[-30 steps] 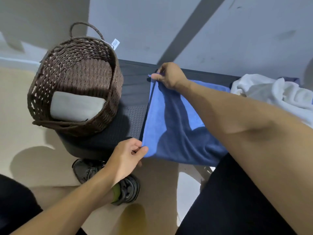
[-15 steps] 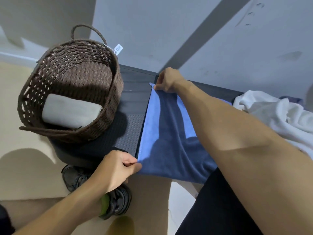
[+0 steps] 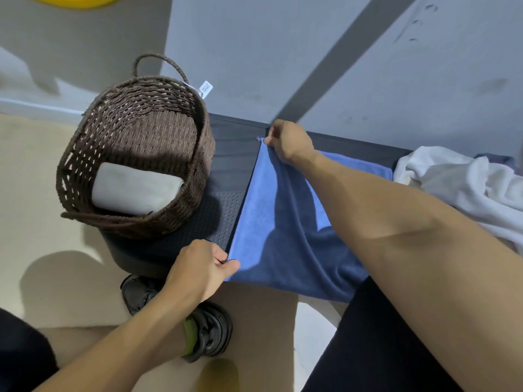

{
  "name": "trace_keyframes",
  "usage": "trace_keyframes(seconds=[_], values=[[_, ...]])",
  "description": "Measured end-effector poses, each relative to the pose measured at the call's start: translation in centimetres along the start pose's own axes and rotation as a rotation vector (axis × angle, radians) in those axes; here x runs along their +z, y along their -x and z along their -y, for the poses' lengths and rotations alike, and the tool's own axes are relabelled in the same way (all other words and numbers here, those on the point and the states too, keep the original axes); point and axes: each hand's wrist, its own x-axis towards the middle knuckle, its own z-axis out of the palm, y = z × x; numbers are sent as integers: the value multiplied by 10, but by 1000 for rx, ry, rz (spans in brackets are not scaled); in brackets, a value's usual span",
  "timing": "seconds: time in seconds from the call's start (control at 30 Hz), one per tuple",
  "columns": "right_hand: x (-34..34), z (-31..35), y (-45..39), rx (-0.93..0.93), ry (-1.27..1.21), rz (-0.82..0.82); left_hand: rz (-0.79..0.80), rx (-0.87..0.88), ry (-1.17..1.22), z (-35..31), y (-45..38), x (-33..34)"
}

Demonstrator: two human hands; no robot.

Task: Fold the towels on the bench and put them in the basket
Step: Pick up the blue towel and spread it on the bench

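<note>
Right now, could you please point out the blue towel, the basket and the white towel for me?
blue towel (image 3: 271, 222): head view, its flat middle.
basket (image 3: 203, 154): head view, right woven wall.
white towel (image 3: 464, 182): head view, the crumpled heap's middle.

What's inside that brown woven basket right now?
One folded grey towel lies in the basket, leaning against the near wall. The woven floor shows behind it. Anything beneath the towel is covered, so I cannot tell.

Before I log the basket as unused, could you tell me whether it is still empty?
No, a folded grey towel already lies inside the woven basket, against its near wall.
</note>
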Motion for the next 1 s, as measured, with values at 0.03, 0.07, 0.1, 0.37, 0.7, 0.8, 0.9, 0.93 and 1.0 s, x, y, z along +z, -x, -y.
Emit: trace_keyframes(seconds=[0.03,0.07,0.1,0.37,0.7,0.8,0.9,0.93,1.0], values=[[0,0,0,1,4,-2,20,11,-12,1,0,-1],[0,-1,-1,0,15,-2,26,14,-10,2,-1,0],[1,-2,-2,-4,36,-3,12,17,2,3,0,0],[0,3,-4,-66,369,31,61,-59,244,7,0,1],[-21,11,-7,-152,267,250,123,-125,344,13,-1,4],[-21,13,-8,-178,245,264,122,-116,394,14,0,4],[-25,15,-13,-170,196,283,145,-139,432,14,1,1],[-25,17,-15,-166,148,287,144,-157,439,15,0,0],[-21,22,-17,-165,23,256,139,-177,416,19,-2,-4]])
